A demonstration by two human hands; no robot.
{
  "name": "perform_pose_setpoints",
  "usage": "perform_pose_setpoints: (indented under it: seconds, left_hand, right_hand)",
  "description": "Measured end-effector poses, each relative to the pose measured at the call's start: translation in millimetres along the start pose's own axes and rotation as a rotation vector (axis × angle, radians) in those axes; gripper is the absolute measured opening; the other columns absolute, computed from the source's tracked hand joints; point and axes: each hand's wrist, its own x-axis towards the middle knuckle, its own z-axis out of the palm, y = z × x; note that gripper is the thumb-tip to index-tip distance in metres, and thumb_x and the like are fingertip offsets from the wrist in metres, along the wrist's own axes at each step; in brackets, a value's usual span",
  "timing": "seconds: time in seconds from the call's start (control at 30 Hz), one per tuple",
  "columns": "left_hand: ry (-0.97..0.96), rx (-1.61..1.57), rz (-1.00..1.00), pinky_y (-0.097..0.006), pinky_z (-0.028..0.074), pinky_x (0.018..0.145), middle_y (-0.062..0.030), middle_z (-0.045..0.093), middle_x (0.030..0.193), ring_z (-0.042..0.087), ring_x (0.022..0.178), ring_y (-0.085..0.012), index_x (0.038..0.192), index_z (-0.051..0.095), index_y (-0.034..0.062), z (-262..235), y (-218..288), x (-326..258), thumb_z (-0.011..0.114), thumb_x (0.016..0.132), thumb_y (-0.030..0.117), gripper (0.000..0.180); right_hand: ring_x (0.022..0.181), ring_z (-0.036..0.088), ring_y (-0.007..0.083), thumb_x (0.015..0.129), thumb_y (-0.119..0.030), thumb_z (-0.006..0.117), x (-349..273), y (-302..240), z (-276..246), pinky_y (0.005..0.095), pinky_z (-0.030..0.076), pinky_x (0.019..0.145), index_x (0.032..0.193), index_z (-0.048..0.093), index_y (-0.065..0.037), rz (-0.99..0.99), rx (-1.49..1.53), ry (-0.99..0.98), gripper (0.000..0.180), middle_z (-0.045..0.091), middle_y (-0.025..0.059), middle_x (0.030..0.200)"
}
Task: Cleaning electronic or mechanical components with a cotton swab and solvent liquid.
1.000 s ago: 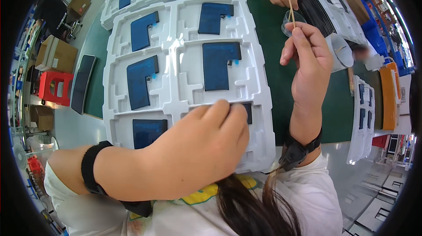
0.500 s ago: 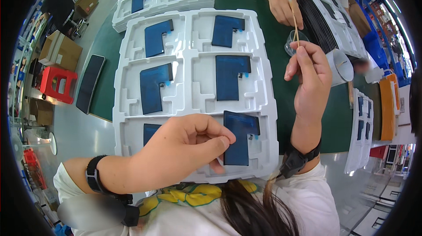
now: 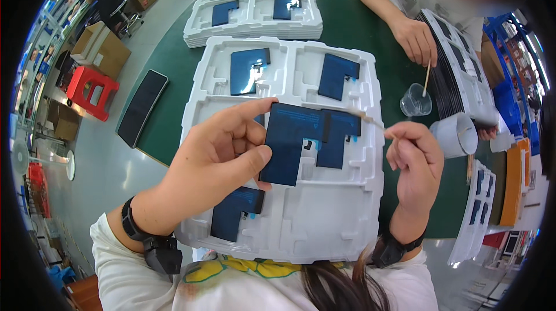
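My left hand [image 3: 223, 152] pinches a flat, dark blue L-shaped battery [image 3: 288, 137] by its left edge, raised above the white plastic tray [image 3: 324, 224]. Its connector piece hangs in the inner corner. In my right hand [image 3: 416, 157] a thin cotton swab [image 3: 370, 119] is held between thumb and fingers, its blurred tip pointing left over the tray. Behind the raised battery, another battery [image 3: 331, 152] lies partly hidden in a middle compartment. Similar batteries rest in other compartments; the near-right one holds none.
Stacked battery trays [image 3: 255, 27] stand at the far left. A clear cup [image 3: 416, 101] and a white cup [image 3: 453, 136] are on the right, where a co-worker's hand [image 3: 416, 41] dips a swab. A phone [image 3: 143, 105] lies by the table's left edge.
My left hand has lifted the battery out of the near-right compartment and up over the tray. My right hand has brought its swab away from the clear cup toward the battery. The view has shifted.
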Motion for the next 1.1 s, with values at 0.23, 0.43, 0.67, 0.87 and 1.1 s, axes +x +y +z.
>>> perform_pose_setpoints:
  seconds: [0.23,0.43,0.67,0.87,1.1]
  left_hand:
    - [-0.011,0.001,-0.048,-0.026,0.057,0.067,-0.0039,0.051,0.087,0.055,0.080,-0.0095,0.133,0.038,-0.0016,-11,-6,4,0.053,0.085,-0.004,0.051]
    - [0.060,-0.078,-0.085,-0.018,0.043,0.063,0.0006,0.048,0.084,0.049,0.073,-0.0051,0.131,0.046,0.0017,-10,-9,4,0.058,0.080,-0.004,0.052]
    - [-0.029,-0.066,-0.051,-0.026,0.057,0.066,-0.0039,0.051,0.088,0.054,0.079,-0.0096,0.133,0.039,0.0006,-15,-10,5,0.054,0.084,-0.004,0.051]
    - [0.008,-0.062,-0.057,-0.021,0.048,0.064,-0.0014,0.049,0.085,0.051,0.077,-0.0071,0.132,0.042,0.0016,-10,-10,4,0.055,0.082,-0.005,0.052]
    - [0.035,-0.069,-0.076,-0.016,0.041,0.063,0.0011,0.048,0.084,0.048,0.075,-0.0046,0.131,0.046,0.0027,-9,-7,3,0.058,0.079,-0.005,0.053]
  right_hand:
    - [0.061,0.038,0.0031,0.087,-0.003,0.054,-2,-1,8,0.0178,0.027,0.054,0.092,0.060,0.004,-0.005,-0.175,0.022,0.010,0.050,-0.0015,0.075]
    - [0.062,0.038,0.0027,0.088,-0.003,0.056,-1,-4,10,0.0174,0.026,0.054,0.092,0.060,0.003,0.026,-0.246,-0.024,0.008,0.050,-0.0020,0.076]
    - [0.060,0.037,0.0037,0.086,-0.003,0.057,-2,-5,10,0.0184,0.025,0.052,0.087,0.060,0.004,0.026,-0.284,-0.016,0.008,0.049,-0.0006,0.070]
    - [0.058,0.037,0.0048,0.084,-0.001,0.057,-2,-5,9,0.0204,0.025,0.051,0.084,0.060,0.004,0.031,-0.313,-0.039,0.007,0.050,0.0001,0.069]
    - [0.056,0.038,0.0054,0.082,-0.002,0.058,0,-5,10,0.0208,0.025,0.050,0.081,0.060,0.004,0.000,-0.383,-0.068,0.006,0.050,0.0009,0.065]
